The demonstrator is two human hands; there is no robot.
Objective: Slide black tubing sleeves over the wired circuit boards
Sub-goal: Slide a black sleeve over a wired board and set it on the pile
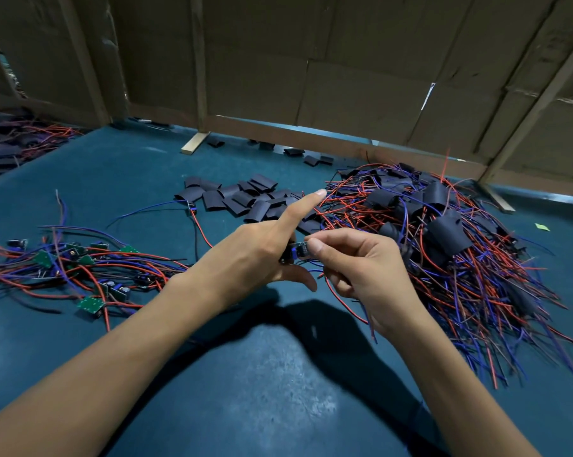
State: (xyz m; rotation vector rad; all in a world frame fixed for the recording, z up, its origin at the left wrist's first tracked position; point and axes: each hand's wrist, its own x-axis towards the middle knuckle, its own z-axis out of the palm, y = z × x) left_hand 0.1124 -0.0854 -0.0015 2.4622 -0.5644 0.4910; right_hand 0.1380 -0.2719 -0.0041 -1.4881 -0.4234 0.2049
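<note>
The head view looks down at a dark teal tabletop (262, 374) with two bare arms reaching out over the middle of it. The left hand (262, 255) and the right hand (354, 268) meet above the middle of the tabletop, and between them sits one small circuit board (300, 250) with its red and blue wires (364, 311) hanging down under the right hand. The right hand pinches the board with its thumb and curled fingers. The left hand has its first finger pointing straight out and its thumb out below, and its other fingers seem to curl by a small black piece at the board's left end, but I cannot tell for sure if that piece is a sleeve. Near the far edge in the middle lies a heap of flat black tubing sleeves (245, 197), still empty. By the left edge lies a bunch of bare green boards with wires (77, 268), and none of these has a sleeve on. One more wired board (191, 206) lies alone just left of the sleeve heap. By the right edge is a big pile of wired boards already in black sleeves (443, 232), with red and blue wires poking out all around. A cardboard wall (311, 77) stands along the far edge. So I think a lot of the job is done, because the right pile is big, but the left bunch still has to be covered, and the board in the hands looks like the one being worked on.
</note>
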